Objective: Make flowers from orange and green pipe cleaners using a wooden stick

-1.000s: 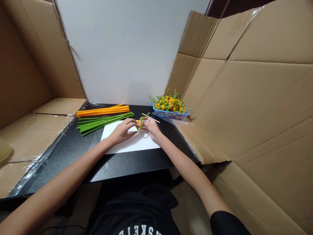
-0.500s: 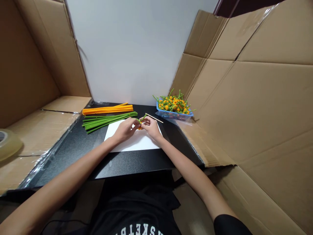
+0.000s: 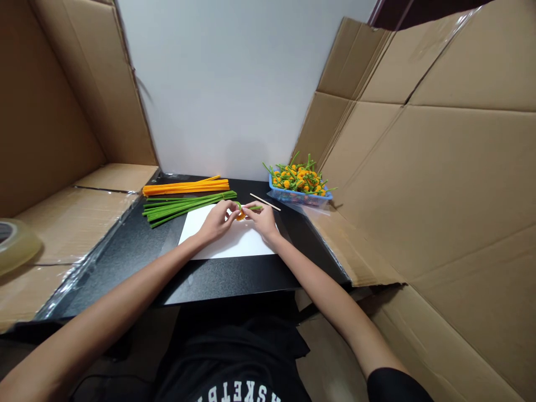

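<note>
Over the white sheet (image 3: 234, 243) my two hands meet around a small orange pipe-cleaner ball (image 3: 240, 216) with a green pipe cleaner (image 3: 255, 208) at it. My left hand (image 3: 218, 221) is closed in a pinch at the left of the ball, where a green loop shows above the fingertips. My right hand (image 3: 263, 221) pinches the green pipe cleaner from the right, and its end lies across the fingers. The fingertips hide part of the join between orange and green.
Bundles of orange pipe cleaners (image 3: 184, 187) and green pipe cleaners (image 3: 184, 207) lie at the left. A thin wooden stick (image 3: 265, 202) rests behind my right hand. Further right stands a blue basket (image 3: 299, 196) of orange-and-green pieces. Cardboard walls (image 3: 460, 184) flank the black table (image 3: 201, 282); a tape roll (image 3: 25, 248) sits left.
The green end by my right hand has swung from pointing up to lying nearly flat toward the right. Both hands stay close together at the orange ball.
</note>
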The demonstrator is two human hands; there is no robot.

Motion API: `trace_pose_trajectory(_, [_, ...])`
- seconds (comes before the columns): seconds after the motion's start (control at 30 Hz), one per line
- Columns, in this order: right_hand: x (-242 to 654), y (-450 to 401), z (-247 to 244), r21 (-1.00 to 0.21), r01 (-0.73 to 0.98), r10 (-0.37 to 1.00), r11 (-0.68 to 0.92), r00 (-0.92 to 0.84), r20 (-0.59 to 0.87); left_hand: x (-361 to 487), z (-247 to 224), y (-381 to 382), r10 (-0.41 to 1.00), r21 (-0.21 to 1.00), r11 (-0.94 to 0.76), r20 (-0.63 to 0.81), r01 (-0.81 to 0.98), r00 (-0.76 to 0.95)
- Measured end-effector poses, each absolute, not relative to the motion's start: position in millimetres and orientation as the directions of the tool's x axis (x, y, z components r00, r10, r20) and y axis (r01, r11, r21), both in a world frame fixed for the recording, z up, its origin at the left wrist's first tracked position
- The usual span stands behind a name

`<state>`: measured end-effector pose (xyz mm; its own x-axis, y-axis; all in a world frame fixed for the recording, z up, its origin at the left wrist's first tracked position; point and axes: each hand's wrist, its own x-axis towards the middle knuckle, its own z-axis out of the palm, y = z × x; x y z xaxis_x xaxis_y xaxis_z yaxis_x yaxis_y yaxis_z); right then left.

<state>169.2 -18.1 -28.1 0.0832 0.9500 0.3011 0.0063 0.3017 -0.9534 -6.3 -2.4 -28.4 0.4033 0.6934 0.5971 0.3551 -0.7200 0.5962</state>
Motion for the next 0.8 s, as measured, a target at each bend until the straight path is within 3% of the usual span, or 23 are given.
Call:
trace_pose_trajectory(0.4, [176.1,-11.6,-22.6,-0.977,-0.175,0.98,0.126,0.173,0.095,-5.1,-23.5,0.7,0.794,0.722,-0.607,0.55,0.331,0.259])
trace_pose_trajectory(0.63, [176.1,-14.7,-22.5,-0.933,-0.332,0.99,-0.14,-0.023,-0.141,-8.0,-32.6,4.0,0.697,0.604,-0.716,0.584,0.35,0.417])
trace_pose_trajectory(0.8, [174.0,-16.8,-23.0,-0.945,-0.297,0.99,-0.139,-0.065,-0.125,-8.7,-27.2,-2.2,0.632,0.569,-0.764,0.562,0.305,0.535])
